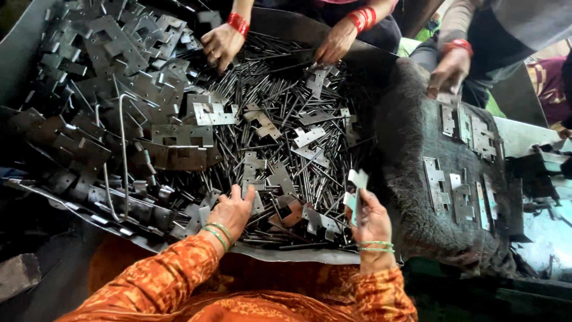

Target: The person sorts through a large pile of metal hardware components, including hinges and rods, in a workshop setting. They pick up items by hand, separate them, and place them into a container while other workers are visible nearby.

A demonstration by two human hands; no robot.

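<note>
My right hand (pixel 372 217) holds a small grey metal hinge plate (pixel 355 189) upright over the near right edge of the heap. My left hand (pixel 231 211) rests palm down on a pile of thin steel pins (pixel 280 113) and loose hinge plates, fingers closed around some of them; what exactly it grips is hidden. Both wrists wear green bangles and orange patterned sleeves.
A big heap of hinge plates (pixel 119 65) fills the left. A dark cloth mat (pixel 417 149) on the right carries several assembled hinges (pixel 459 197). Across the tray, one person's two hands (pixel 221 45) (pixel 336 42) sort pins; another person's hand (pixel 448 71) reaches to the mat.
</note>
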